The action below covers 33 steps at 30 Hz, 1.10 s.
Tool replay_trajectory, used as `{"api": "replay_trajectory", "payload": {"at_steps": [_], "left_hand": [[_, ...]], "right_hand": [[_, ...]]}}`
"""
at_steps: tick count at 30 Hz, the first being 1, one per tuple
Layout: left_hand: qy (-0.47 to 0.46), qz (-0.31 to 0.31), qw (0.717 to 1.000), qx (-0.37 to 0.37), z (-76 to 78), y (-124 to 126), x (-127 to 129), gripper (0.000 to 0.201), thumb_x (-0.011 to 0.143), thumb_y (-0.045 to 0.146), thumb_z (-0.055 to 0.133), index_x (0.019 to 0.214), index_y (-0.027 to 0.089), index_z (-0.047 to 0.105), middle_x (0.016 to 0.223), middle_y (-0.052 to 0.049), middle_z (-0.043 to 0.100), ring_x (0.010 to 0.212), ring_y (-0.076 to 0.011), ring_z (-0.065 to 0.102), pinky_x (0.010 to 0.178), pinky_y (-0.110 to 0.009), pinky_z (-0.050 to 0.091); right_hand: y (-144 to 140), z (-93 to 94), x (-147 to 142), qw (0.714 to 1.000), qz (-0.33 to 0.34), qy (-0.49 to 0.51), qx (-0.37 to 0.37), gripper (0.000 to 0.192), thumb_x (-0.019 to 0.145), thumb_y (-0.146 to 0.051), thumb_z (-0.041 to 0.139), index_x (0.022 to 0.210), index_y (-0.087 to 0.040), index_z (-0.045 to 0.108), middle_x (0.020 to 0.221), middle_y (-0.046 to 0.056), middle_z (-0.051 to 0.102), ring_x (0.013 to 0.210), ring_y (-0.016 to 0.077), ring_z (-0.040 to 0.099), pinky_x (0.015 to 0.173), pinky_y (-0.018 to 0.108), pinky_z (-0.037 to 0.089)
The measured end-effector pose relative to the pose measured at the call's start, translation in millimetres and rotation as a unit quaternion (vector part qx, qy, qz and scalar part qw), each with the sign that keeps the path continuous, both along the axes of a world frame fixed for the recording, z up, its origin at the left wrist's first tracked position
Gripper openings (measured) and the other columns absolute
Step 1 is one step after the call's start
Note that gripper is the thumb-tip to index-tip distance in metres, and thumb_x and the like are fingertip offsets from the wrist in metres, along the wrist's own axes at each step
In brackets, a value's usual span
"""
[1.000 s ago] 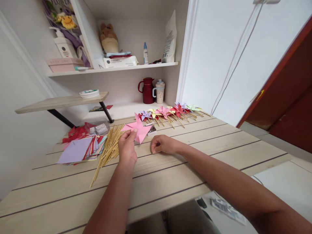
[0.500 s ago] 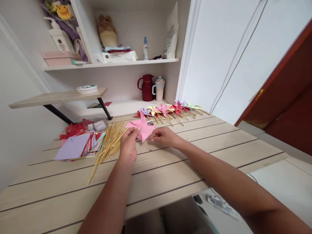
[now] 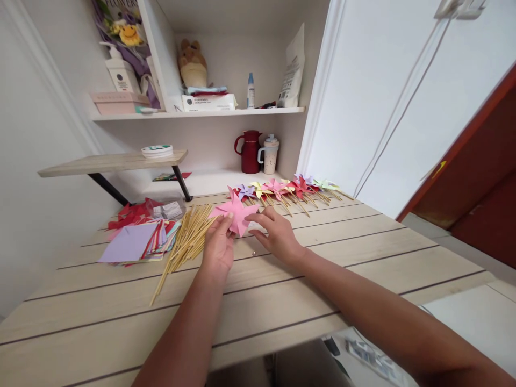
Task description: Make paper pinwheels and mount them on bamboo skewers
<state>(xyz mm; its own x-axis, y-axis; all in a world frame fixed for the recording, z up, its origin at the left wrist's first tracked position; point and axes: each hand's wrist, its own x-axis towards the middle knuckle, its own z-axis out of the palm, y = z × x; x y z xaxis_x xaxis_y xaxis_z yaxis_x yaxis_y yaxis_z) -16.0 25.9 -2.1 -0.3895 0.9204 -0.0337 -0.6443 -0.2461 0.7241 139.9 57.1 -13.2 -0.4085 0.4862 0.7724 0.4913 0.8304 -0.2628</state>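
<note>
A pink paper pinwheel (image 3: 237, 216) without a visible stick is held above the table by my left hand (image 3: 220, 239), thumb pressed on its front. My right hand (image 3: 278, 234) is at the pinwheel's right side, thumb and forefinger apart, fingertips close to one blade; whether they touch it is unclear. On the table below the hands lies a tiny shiny piece (image 3: 253, 253), too small to name. A pile of thin wooden sticks (image 3: 187, 236) spreads out left of my left hand. Finished pinwheels on sticks (image 3: 276, 189) lie in a row behind the hands.
Left of the sticks are stacked coloured paper squares (image 3: 131, 243), red paper pieces (image 3: 131, 213) and a clear plastic box (image 3: 167, 208). A small raised wooden shelf (image 3: 116, 163) stands behind them. A dark red jug (image 3: 250, 153) and a speckled cup (image 3: 271, 155) stand at the back.
My right hand has gone from closed fingers beside the pinwheel to spread thumb and forefinger at its blade. The pinwheel stays in my left hand, slightly turned. The view has shifted a little.
</note>
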Motion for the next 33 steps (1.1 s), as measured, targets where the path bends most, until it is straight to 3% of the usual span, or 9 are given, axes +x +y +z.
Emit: {"api": "replay_trajectory", "payload": {"at_steps": [8, 15, 22, 33], "left_hand": [[0.032, -0.028, 0.999, 0.017, 2.5, -3, 5, 0.038, 0.046, 0.025, 0.096, 0.069, 0.015, 0.067, 0.068, 0.002, 0.066, 0.063, -0.0090, 0.057, 0.062, -0.023, 0.046], [0.067, -0.030, 0.997, 0.024, 2.9, -4, 7, 0.036, 0.049, 0.027, 0.095, 0.069, 0.015, 0.068, 0.069, 0.002, 0.065, 0.062, -0.0085, 0.056, 0.061, -0.022, 0.043], [0.060, -0.032, 0.998, 0.015, 3.2, -4, 10, 0.037, 0.046, 0.027, 0.096, 0.068, 0.015, 0.068, 0.069, 0.002, 0.065, 0.064, -0.0089, 0.057, 0.062, -0.022, 0.043], [0.090, -0.025, 0.996, 0.012, 2.2, -3, 10, 0.034, 0.049, 0.030, 0.094, 0.072, 0.016, 0.072, 0.074, 0.000, 0.069, 0.067, -0.0091, 0.058, 0.068, -0.022, 0.043]], "right_hand": [[2, 2.9, 0, 0.995, 0.035, 0.092, 0.000, 0.014, 0.094, -0.030, 0.064, 0.097, -0.026, 0.078, 0.080, 0.004, 0.053, 0.074, 0.0181, 0.053, 0.064, 0.030, 0.043], [-3, 9.7, -1, 0.986, 0.050, 0.146, -0.063, 0.010, 0.089, -0.033, 0.073, 0.086, -0.027, 0.080, 0.076, 0.003, 0.054, 0.073, 0.0181, 0.052, 0.066, 0.031, 0.045], [-4, 10.8, -2, 0.984, 0.050, 0.153, -0.071, 0.007, 0.087, -0.032, 0.075, 0.089, -0.028, 0.080, 0.076, 0.003, 0.054, 0.071, 0.0179, 0.052, 0.065, 0.031, 0.044], [-2, 15.7, -5, 0.969, 0.037, 0.198, -0.142, 0.020, 0.085, -0.040, 0.076, 0.075, -0.023, 0.076, 0.072, 0.004, 0.062, 0.068, 0.0186, 0.053, 0.064, 0.032, 0.043]]}}
